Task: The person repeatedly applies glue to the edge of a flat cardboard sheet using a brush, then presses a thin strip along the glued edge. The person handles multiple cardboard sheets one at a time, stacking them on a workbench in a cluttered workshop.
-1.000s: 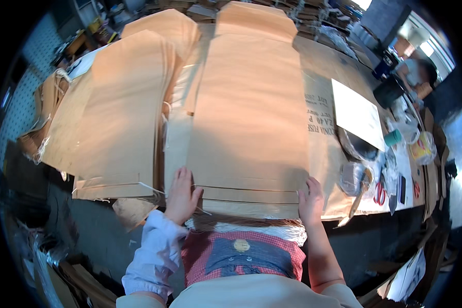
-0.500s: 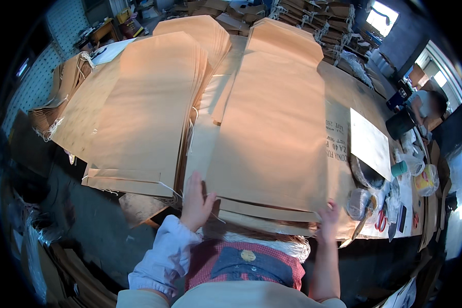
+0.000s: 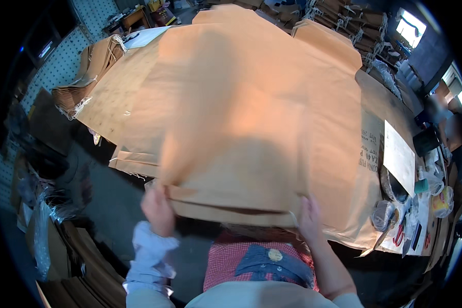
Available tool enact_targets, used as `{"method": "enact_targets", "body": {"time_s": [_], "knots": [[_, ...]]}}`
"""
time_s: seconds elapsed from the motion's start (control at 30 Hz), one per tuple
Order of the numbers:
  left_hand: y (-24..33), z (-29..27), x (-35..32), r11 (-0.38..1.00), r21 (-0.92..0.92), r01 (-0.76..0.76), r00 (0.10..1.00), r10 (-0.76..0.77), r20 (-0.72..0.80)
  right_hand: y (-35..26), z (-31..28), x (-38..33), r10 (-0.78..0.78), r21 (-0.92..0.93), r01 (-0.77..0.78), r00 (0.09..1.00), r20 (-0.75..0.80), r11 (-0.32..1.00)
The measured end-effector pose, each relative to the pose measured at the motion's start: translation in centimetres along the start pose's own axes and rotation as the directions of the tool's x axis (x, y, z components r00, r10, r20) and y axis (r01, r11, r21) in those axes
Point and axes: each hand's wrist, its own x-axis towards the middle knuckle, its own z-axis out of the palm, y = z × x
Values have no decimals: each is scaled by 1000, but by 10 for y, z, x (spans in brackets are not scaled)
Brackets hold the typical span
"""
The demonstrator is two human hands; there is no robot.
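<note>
A large brown paper bag (image 3: pixel 226 164), slightly blurred, is stretched between my hands. My left hand (image 3: pixel 159 209) grips the left corner of its folded near end, fingers closed round the edge. At the opposite corner my right hand (image 3: pixel 309 218) is closed on the same edge, with a bit of white string showing beside it. The held bag covers the gap between two stacks. To its left shows the folded end of the left bag stack (image 3: pixel 134 160); to its right, the right bag stack (image 3: pixel 333 123) lies on the table.
At the table's right lie a white board (image 3: pixel 399 156), a dark bowl (image 3: pixel 392 185), red-handled scissors (image 3: pixel 399 235) and a brush (image 3: pixel 377 241). Tied bag bundles (image 3: pixel 90 69) sit at the far left edge. Two blurred people (image 3: pixel 449 120) are at the far right. Cardboard (image 3: pixel 95 262) stands at lower left.
Both hands have closed on the near edge of a bag from the right stack and carried it left, over the gap and part of the left stack. The view has shifted left.
</note>
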Motion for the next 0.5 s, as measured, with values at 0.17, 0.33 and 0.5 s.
{"method": "enact_targets", "body": {"time_s": [0.17, 0.33, 0.5], "knots": [[-142, -59, 111, 974, 201, 104, 994, -98, -38, -62, 120, 69, 77, 377, -277, 881, 466, 884], [-250, -53, 164, 864, 499, 67, 940, -222, 258, -70, 195, 79, 352, 403, -565, 798, 490, 720], [-215, -3, 157, 562, 808, 175, 943, -331, 25, -74, 115, 12, 195, 471, -736, 617, 763, 485]]}}
